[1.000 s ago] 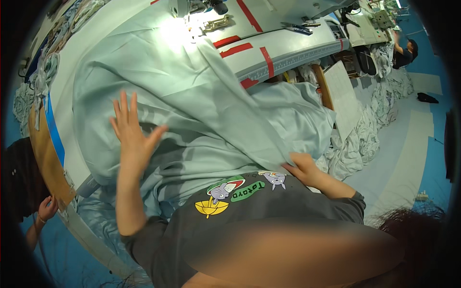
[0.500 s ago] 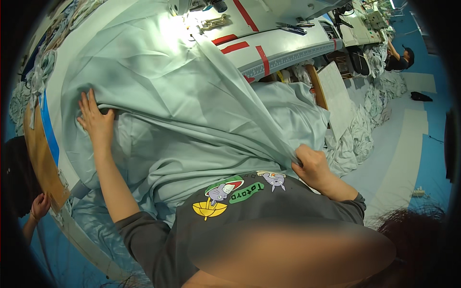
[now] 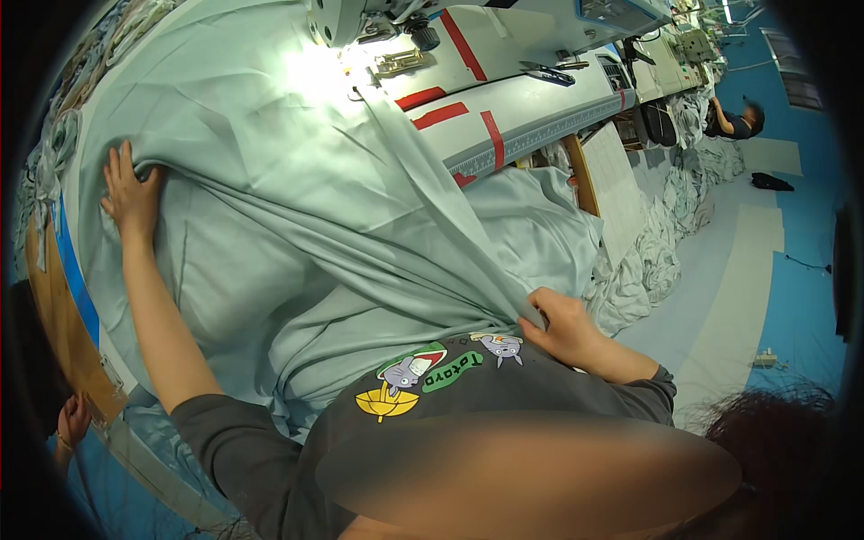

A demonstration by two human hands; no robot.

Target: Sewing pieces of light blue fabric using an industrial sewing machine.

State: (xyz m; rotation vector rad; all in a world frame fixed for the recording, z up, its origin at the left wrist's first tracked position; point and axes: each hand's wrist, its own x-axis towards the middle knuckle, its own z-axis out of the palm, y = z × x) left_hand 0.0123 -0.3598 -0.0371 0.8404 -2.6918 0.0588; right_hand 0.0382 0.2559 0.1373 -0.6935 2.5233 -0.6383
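One broad sweep of pale green, softly shiny fabric [image 3: 288, 184] lies creased and gathered in long folds on the near side of the sewing-machine head [image 3: 338, 22]. Left of the head, the left hand [image 3: 132, 200] rests on it, fingers splayed; right of the head, the right hand [image 3: 567, 326] grips its edge, fingers closed.

Harsh white light glares beneath the machine head [image 3: 335, 22], bleaching the pale green cloth [image 3: 225, 126] beside it. Farther below the machine head, the cloth dims, with soft grey shadows in its folds. Well below, a smooth oval blur [image 3: 531, 468] hides all detail. Left of the machine head, the counter [image 3: 56, 315] bows with fisheye distortion toward a black rim. The distant person [image 3: 733, 124] far right of it looks soft, perhaps out of focus.
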